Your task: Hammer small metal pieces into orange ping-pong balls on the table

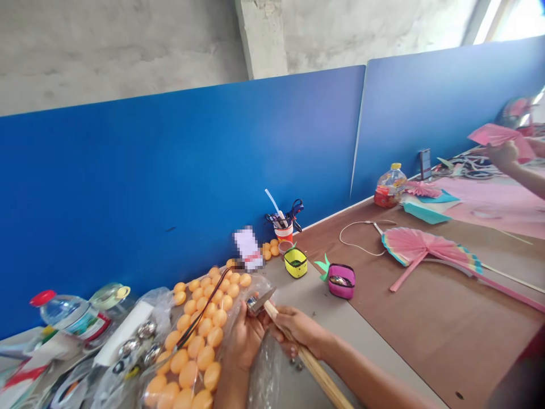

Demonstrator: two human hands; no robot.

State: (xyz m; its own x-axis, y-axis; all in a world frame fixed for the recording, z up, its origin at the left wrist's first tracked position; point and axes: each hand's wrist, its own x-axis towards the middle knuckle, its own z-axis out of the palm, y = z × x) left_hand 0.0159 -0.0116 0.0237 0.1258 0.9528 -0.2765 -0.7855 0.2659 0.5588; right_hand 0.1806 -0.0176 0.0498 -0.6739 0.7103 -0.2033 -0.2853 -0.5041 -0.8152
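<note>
My right hand (pixel 298 329) is closed round the wooden handle of a hammer (pixel 315 369). Its dark metal head, tapering to a point, lies over the fingers of my left hand (pixel 247 335). That hand is closed, palm partly up, on a small shiny silver ball seen just left of the hammer head; the head and fingers hide part of it. Beneath and beside my left hand spreads a clear plastic bag of orange balls (pixel 196 346). Beyond my hands stand a yellow pouch (pixel 296 264) and a magenta pouch (pixel 340 281) with green leaves, which holds something shiny.
Several shiny silver balls (pixel 147 329) lie in plastic at left, near a red-capped bottle (pixel 76 315). A cup of tools (pixel 283 230) stands against the blue partition (pixel 191 182). Pink pleated fabric (pixel 426 244) lies at right; another person's hand (pixel 504 156) holds pink material.
</note>
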